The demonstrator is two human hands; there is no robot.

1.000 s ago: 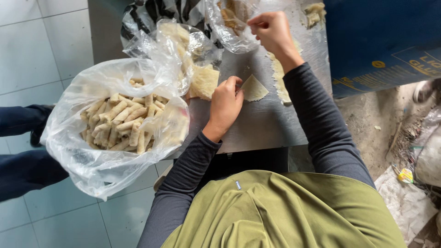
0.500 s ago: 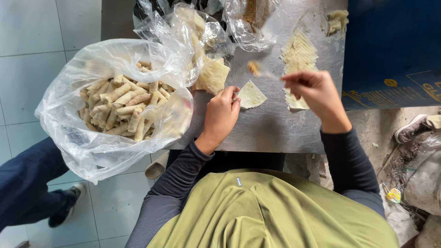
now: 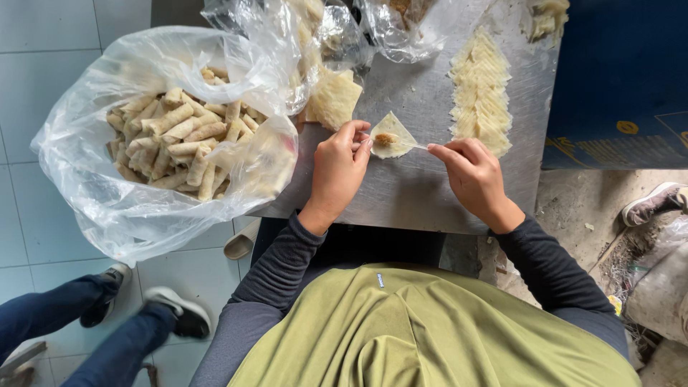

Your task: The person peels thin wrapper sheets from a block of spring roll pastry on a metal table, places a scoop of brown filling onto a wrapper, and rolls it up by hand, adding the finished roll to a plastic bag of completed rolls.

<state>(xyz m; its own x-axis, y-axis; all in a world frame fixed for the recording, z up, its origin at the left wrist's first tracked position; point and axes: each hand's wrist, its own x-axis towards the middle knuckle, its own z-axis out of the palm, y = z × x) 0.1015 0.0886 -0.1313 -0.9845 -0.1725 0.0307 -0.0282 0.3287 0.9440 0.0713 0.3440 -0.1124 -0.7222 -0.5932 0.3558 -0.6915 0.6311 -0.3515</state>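
A pale diamond-shaped pastry wrapper [image 3: 394,127] lies on the metal table [image 3: 416,193], with a small lump of brown filling [image 3: 385,139] on it. My left hand [image 3: 337,168] pins the wrapper's left edge with its fingertips. My right hand [image 3: 473,175] pinches a thin utensil [image 3: 418,146] whose tip rests on the wrapper. A row of overlapped wrappers [image 3: 481,89] lies just beyond my right hand.
A large clear plastic bag [image 3: 93,193] full of rolled pastries [image 3: 175,140] hangs over the table's left edge. A square stack of wrappers [image 3: 333,99] and more plastic bags [image 3: 398,29] lie behind. Another person's legs and shoes [image 3: 168,312] are at lower left, and a blue surface [image 3: 623,72] at right.
My right hand came back from the far bag and down to the wrapper, leaving a lump of filling on it. My left hand stayed on the wrapper.
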